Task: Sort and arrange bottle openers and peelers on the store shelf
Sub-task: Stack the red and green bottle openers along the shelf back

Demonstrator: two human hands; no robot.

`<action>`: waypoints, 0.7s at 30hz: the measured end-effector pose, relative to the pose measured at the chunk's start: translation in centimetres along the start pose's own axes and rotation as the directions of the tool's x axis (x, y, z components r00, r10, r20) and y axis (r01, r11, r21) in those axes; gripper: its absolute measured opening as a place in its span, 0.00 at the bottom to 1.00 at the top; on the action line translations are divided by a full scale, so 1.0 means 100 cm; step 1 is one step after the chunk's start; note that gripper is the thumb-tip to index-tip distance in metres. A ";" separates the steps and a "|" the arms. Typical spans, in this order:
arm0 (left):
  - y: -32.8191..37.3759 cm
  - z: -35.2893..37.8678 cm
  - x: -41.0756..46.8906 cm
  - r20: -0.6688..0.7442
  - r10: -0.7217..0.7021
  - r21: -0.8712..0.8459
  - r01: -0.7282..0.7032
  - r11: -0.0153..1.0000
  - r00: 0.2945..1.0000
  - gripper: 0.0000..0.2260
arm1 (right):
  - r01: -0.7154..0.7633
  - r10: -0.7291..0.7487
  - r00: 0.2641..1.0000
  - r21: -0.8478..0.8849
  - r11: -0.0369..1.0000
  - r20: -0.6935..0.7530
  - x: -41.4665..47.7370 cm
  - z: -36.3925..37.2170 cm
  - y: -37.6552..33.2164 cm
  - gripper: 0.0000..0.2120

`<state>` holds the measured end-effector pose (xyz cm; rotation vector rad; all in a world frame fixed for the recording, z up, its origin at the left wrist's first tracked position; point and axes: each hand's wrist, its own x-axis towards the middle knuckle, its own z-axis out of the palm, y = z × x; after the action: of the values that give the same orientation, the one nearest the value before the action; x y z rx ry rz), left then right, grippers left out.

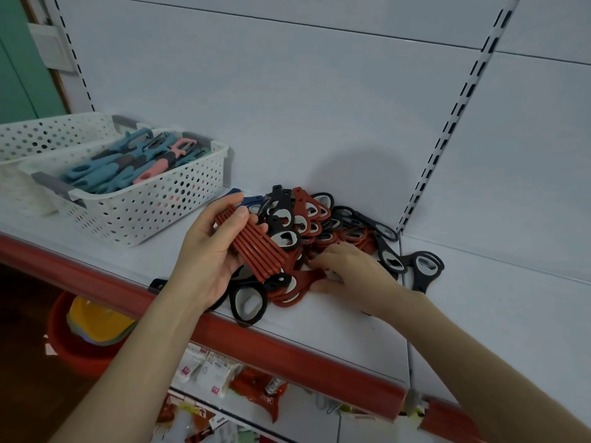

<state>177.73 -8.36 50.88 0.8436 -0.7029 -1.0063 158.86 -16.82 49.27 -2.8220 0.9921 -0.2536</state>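
A bottle-opener pile [319,225] is spread on a red-edged white shelf [495,314], with bare surface seen right of it. Red openers [256,247] are gripped in the left hand [204,254]; the hold of the right hand [358,276] cannot be told

White perforated plastic basket w/ grey handles [179,199] at left, a 2nd white perforated basket [48,132] just behind it. Below: red plastic bucket [80,353] w/ yellow plastic item [96,318] inside; white & red printed packets [208,375]. Green wall [16,75] far left, white box [52,46] beside it.
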 end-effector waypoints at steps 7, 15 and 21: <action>-0.003 0.003 -0.003 0.005 0.014 0.021 -0.014 1.000 1.000 0.14 | -0.073 0.092 0.987 0.140 0.987 -0.133 -0.016 -0.016 0.011 0.14; -0.008 0.020 -0.005 0.036 0.027 0.025 -0.028 0.999 0.999 0.16 | -0.134 0.493 0.832 0.770 0.624 -0.254 -0.032 -0.040 0.007 0.04; -0.007 0.036 -0.007 0.116 0.052 0.039 -0.057 0.998 0.992 0.19 | -0.147 0.366 0.928 0.837 0.527 -0.068 -0.020 -0.027 -0.027 0.03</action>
<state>174.22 -8.87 52.01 0.8040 -0.8437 -0.9992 158.45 -13.66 52.22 -1.7673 0.9648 -0.8005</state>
